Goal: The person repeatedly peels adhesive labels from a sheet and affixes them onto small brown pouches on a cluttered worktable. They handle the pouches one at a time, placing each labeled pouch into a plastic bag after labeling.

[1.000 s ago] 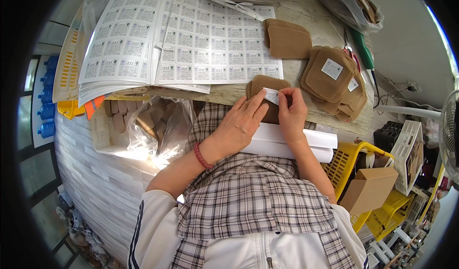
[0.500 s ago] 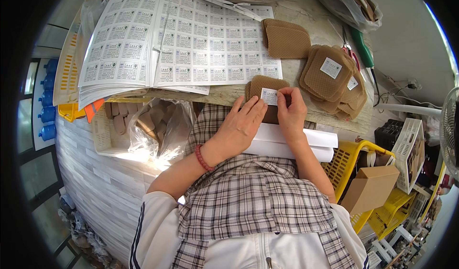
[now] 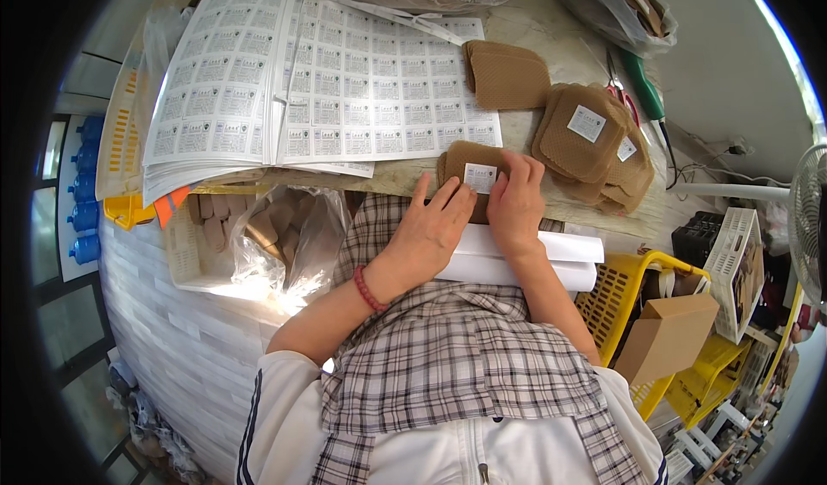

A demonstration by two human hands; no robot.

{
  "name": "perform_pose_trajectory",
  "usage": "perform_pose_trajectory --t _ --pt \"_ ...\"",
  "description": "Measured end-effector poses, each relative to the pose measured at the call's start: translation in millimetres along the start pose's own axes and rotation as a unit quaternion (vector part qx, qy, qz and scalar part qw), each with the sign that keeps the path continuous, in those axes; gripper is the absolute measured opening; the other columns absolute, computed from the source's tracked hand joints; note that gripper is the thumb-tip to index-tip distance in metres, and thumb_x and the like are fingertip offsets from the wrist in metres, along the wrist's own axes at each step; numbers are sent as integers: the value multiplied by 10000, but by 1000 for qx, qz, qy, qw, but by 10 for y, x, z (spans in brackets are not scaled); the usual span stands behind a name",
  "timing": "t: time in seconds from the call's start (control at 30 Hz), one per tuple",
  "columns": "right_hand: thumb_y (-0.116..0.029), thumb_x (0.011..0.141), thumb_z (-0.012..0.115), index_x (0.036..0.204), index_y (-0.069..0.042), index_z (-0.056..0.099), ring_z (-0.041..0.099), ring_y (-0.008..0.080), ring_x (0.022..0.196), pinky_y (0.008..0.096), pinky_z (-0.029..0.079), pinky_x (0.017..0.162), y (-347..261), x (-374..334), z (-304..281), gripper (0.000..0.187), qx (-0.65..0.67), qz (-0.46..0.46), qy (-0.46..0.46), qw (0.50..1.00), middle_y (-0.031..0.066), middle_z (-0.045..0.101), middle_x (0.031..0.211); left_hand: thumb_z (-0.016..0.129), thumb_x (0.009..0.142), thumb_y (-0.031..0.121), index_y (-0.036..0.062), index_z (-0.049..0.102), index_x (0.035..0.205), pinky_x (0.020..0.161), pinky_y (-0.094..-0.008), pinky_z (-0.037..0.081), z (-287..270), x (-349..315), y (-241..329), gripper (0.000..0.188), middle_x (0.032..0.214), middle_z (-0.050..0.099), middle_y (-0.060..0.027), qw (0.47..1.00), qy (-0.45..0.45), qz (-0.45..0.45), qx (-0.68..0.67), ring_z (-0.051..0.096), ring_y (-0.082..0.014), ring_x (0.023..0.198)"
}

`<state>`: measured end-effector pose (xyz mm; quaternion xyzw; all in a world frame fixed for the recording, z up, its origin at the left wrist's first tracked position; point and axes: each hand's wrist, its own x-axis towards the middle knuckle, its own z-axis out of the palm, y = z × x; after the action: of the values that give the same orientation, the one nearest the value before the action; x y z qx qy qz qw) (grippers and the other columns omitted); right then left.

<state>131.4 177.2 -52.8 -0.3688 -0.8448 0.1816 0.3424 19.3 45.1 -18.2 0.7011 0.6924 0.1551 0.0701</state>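
Observation:
At the table's front edge lies a brown mesh-textured pad (image 3: 465, 152) with rounded corners, on what looks like a small stack. A white printed sticker (image 3: 480, 178) sits on its near half. My left hand (image 3: 431, 233), a red bead bracelet on its wrist, rests flat with fingers stretched over the near left of the pad, fingertips by the sticker. My right hand (image 3: 517, 202) curls its fingers over the pad's right edge, thumb close to the sticker's right side. Left of the pad spread sheets of printed stickers (image 3: 388, 80).
Unlabelled pads (image 3: 508, 73) lie behind, labelled pads (image 3: 579, 145) to the right. Red-handled scissors (image 3: 613, 76) and a green-handled tool (image 3: 642, 84) are beyond. Rolled white paper (image 3: 560, 248) lies across my lap. A yellow basket (image 3: 612, 300) stands right, a plastic bag (image 3: 293, 226) left below.
My right hand has gone from a fingertip pinch at the sticker's right corner to lying lower over the pad's edge. The sticker now lies flat. My left hand has barely moved.

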Motion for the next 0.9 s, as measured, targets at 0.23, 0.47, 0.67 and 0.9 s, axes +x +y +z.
perform_pose_trajectory --t 0.23,0.47,0.67,0.9 --pt "23 808 617 1119 -95 637 629 306 965 397 566 729 24 9 -115 334 -4 -39 -84 996 108 587 1081 636 864 77 -30 505 1356 1144 -583 264 -2 1 44 520 1486 424 -178 1000 2 -15 -10 406 -322 1376" --pt "-16 825 637 1058 -72 631 648 301 932 398 563 718 -6 138 -405 239 49 -53 -153 986 99 607 1042 679 845 105 3 515 1315 1129 -585 276 -16 95 4 508 1508 407 -186 999 -2 -27 -28 408 -318 1369" --pt "-5 812 708 870 -85 675 654 263 711 344 532 605 288 1230 -1199 104 96 -94 60 989 80 644 842 732 801 115 24 498 1343 1154 -535 271 -20 113 19 597 1507 409 -162 999 -18 -46 -18 403 -323 1371" --pt "-219 818 754 897 -137 737 649 242 873 382 518 746 1737 2933 -1128 115 -80 6 203 976 35 657 894 704 823 140 37 526 1337 1158 -543 265 -113 142 25 554 1498 422 -164 996 -26 -47 -65 413 -326 1360"
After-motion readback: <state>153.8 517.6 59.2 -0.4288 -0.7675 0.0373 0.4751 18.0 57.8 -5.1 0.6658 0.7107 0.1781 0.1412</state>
